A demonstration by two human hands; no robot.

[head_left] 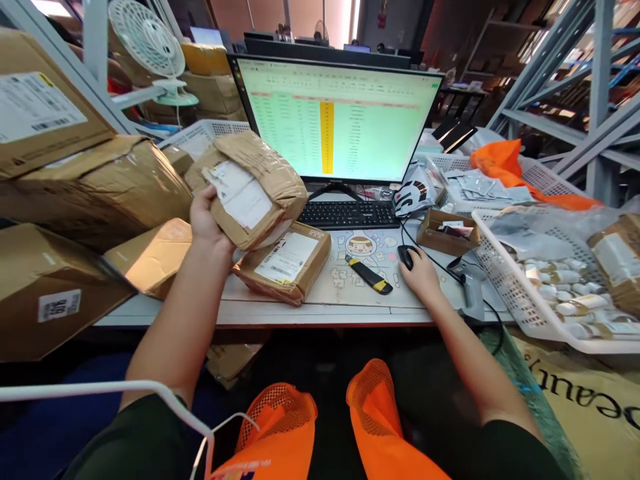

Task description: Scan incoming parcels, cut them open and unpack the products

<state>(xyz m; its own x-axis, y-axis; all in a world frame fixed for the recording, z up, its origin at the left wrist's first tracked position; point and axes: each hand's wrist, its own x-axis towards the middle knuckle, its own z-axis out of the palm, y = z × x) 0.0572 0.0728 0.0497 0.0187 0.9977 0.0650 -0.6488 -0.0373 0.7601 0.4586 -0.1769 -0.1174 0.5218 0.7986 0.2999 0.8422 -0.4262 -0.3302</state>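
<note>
My left hand (207, 220) grips a taped cardboard parcel (285, 183) with a white label, holding it tilted above the desk. Under it, a second labelled cardboard box (306, 261) lies on the desk mat. My right hand (421, 272) is closed over a black computer mouse (405, 256) at the mat's right side. Between the hands rests a black and yellow utility knife (370, 275). Behind them stand a black keyboard (349, 214) and a monitor (285, 123) showing a spreadsheet with one yellow column.
Cardboard boxes (95, 190) are piled at the left, below a small fan (146, 37). To the right are a barcode scanner (473, 293), a small open carton (435, 233) and a white basket (520, 300) holding several bottles. Metal shelf posts (597, 100) rise beyond.
</note>
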